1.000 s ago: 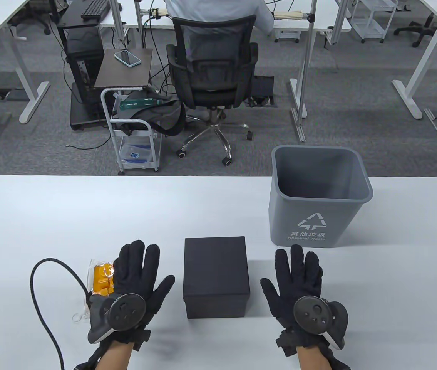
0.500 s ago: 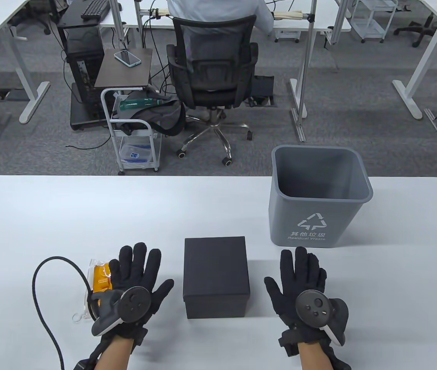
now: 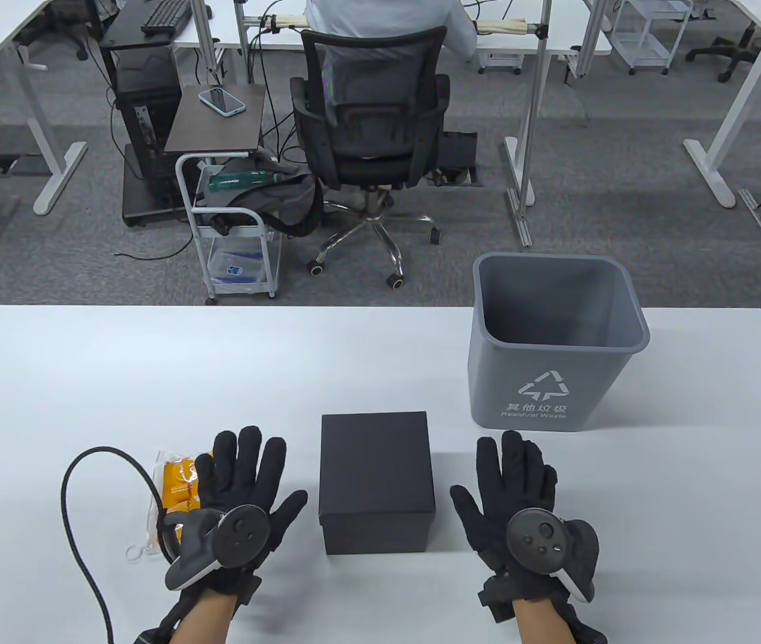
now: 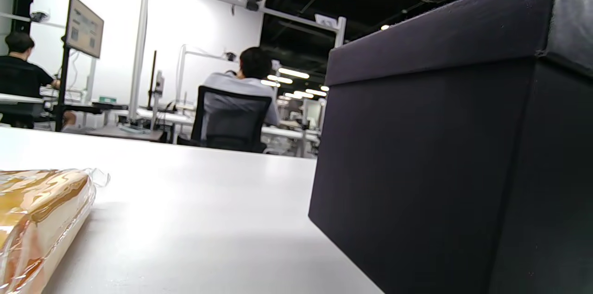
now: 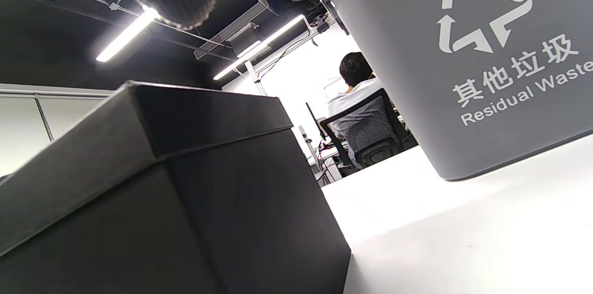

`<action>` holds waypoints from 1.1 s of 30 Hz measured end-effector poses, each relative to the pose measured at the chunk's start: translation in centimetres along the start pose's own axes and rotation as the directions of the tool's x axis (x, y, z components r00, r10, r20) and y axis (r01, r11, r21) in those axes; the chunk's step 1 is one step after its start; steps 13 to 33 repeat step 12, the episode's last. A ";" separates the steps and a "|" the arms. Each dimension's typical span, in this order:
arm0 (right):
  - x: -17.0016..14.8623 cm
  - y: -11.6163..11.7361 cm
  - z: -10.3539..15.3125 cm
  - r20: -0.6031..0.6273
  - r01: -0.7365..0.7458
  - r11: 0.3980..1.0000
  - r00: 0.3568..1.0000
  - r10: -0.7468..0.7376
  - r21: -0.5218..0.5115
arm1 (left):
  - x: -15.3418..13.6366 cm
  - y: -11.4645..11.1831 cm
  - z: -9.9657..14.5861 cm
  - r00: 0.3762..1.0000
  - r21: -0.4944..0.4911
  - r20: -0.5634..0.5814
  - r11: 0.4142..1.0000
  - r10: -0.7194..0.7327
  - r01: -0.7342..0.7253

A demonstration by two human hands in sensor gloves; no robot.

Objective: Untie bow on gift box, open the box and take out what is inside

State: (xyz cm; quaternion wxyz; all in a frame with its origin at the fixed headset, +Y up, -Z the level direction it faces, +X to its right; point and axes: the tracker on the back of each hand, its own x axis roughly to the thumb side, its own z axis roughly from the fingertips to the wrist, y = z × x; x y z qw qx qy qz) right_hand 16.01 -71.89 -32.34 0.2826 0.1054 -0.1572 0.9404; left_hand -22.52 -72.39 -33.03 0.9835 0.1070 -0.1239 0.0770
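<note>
At table centre, black gift box (image 3: 377,479), lid on, no bow seen. Left hand (image 3: 243,500) at 9 o'clock, right hand (image 3: 517,503) at 3 o'clock, both flat, fingers spread, empty. Box likely stiff, light; grip lid's side edges.

Closed black gift box (image 3: 377,469), upright

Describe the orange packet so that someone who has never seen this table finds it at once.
Start at the white table and find the black box near its front edge. Left of the box lies the left hand, and the orange packet sits flat just beyond its outer side. It is the only brightly coloured thing there, wrapped in clear plastic.
</note>
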 end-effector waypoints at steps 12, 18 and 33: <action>-0.2 0.2 0.1 -0.017 0.016 1.000 1.000 -0.016 0.007 | 0.3 -0.1 0.1 1.000 -0.016 0.000 1.000 0.002 -0.002; -0.2 0.2 0.1 -0.017 0.016 1.000 1.000 -0.016 0.007 | 0.3 -0.1 0.1 1.000 -0.016 0.000 1.000 0.002 -0.002; -0.2 0.2 0.1 -0.017 0.016 1.000 1.000 -0.016 0.007 | 0.3 -0.1 0.1 1.000 -0.016 0.000 1.000 0.002 -0.002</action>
